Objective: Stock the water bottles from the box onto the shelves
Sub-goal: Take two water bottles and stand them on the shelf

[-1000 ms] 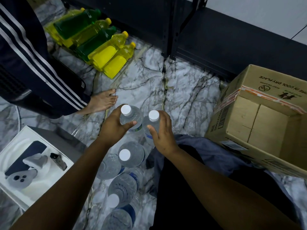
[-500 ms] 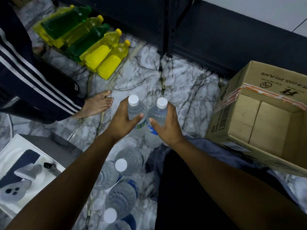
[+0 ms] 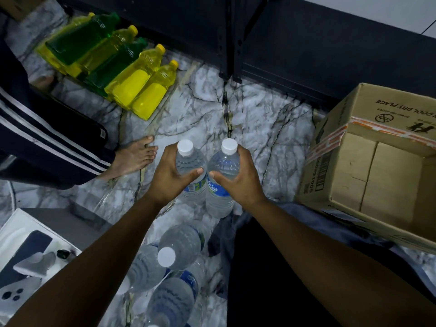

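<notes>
My left hand [image 3: 168,175] grips one clear water bottle [image 3: 188,161] with a white cap, and my right hand [image 3: 238,178] grips a second water bottle [image 3: 223,166]. Both bottles are upright, side by side, lifted above the marble floor. Several more water bottles [image 3: 179,246] stand on the floor near me, between my forearms. The cardboard box [image 3: 368,175] lies tipped on its side at the right, its opening facing me. The black shelf unit [image 3: 306,43] runs across the top, its low shelf dark and bare where I see it.
Yellow and green bottles [image 3: 132,83] lie in a row on the floor at the upper left. Another person's bare foot [image 3: 134,159] and striped dark trouser leg [image 3: 47,133] are at the left. A white open package [image 3: 28,263] sits at the lower left.
Both hands have lifted their bottles off the floor and carried them forward, toward the shelf. The view has shifted forward with them.
</notes>
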`<state>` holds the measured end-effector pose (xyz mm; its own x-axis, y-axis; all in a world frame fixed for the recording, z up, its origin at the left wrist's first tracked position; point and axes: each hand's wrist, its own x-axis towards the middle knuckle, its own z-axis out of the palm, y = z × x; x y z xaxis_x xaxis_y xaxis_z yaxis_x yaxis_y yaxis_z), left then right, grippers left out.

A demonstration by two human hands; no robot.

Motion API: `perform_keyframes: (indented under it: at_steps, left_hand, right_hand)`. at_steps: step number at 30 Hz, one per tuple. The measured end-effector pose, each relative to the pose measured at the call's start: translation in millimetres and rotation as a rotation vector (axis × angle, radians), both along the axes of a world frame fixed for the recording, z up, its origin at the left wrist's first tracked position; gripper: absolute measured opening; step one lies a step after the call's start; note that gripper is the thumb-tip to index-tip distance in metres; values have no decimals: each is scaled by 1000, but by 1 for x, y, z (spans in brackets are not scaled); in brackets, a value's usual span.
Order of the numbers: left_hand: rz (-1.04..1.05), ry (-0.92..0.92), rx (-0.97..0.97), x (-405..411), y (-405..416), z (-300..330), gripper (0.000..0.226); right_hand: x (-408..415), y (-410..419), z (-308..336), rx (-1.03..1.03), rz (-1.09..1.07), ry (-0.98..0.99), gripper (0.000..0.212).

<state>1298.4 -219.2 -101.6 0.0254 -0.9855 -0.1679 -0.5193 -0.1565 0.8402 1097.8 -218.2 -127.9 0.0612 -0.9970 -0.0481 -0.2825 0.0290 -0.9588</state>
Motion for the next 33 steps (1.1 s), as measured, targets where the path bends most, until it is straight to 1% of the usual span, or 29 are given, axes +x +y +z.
perform_keyframes:
  at_steps: [2,6,10,14,17,19,21,25,26,29,30,33]
  left_hand:
    - [10,49,23,-2,-1,-3,75]
    - [10,99,-1,-7,-5,-5,73]
    - [20,154,2,-7,-10,-11,77]
    - [14,181,-23,-11,-11,-10,82]
    - [-1,160,-74,-12,-13,-12,78]
    - [11,188,-64,-12,-17,-12,76]
    - [18,210,-69,-10,-21,-15,77]
    - [4,171,-102,-4,-29,-23,84]
    - [-4,152,-112,-3,-31,-25,83]
    - [-7,117,-133,-6,-38,-29,79]
    - [-8,120,-140,-8,-39,-30,79]
    - [-32,128,-149,-13,-43,-31,80]
  right_hand:
    - [-3,-1,0,-9,15,-6,77]
    - [-4,-5,-4,-25,12,14,78]
    - [-7,-6,-10,-86,71,-28,64]
    - [-15,-13,-13,-14,114,-47,70]
    - [-15,-23,-12,15,89,-68,68]
    - [-14,-28,-14,23,83,-60,66]
    - [-12,-31,-17,8,68,-22,67]
    - [-9,-38,-23,-122,6,176,79]
    - [-10,-39,-25,-104,16,167,82]
    - [-10,-36,-23,64,48,-40,86]
    - [-9,-35,-23,74,35,-69,87]
    - [-9,-32,-28,59,-9,-74,88]
